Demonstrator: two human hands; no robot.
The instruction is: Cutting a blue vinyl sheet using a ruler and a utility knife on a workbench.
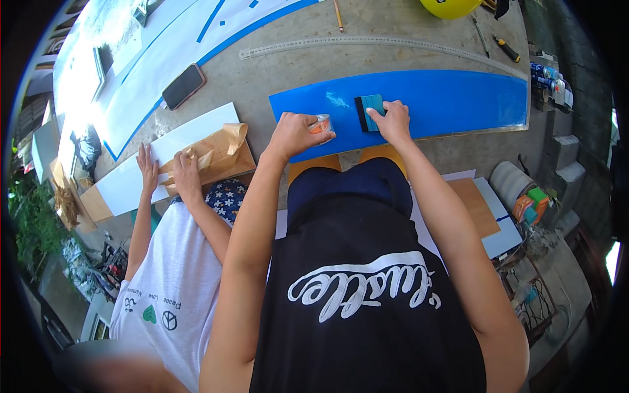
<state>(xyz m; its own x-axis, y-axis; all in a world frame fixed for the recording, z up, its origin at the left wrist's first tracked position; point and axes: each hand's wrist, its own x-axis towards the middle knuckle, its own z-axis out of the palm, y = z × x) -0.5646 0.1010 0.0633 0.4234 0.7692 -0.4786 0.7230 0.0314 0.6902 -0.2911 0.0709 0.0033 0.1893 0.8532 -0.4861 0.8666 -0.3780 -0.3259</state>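
Note:
In front of me lies a long, glossy blue sheet (458,98), its film surface smooth with a bright glare spot near the middle. My right hand (394,122) grips a teal squeegee (373,108) with a black edge on its left side, flat against the blue surface. To the left, my left hand (295,135) is closed on a small whitish packet (321,126) with orange marks, at the lower left part of the sheet. Its exact kind I cannot make out, since the fingers partly cover it.
On my left a co-worker's hands (185,171) rest on brown paper (223,147) over a white board (200,126). A phone (183,86), a long ruler (341,40), a pencil (338,14), a yellow-black cutter (506,48) and a yellow round object (451,5) lie farther off.

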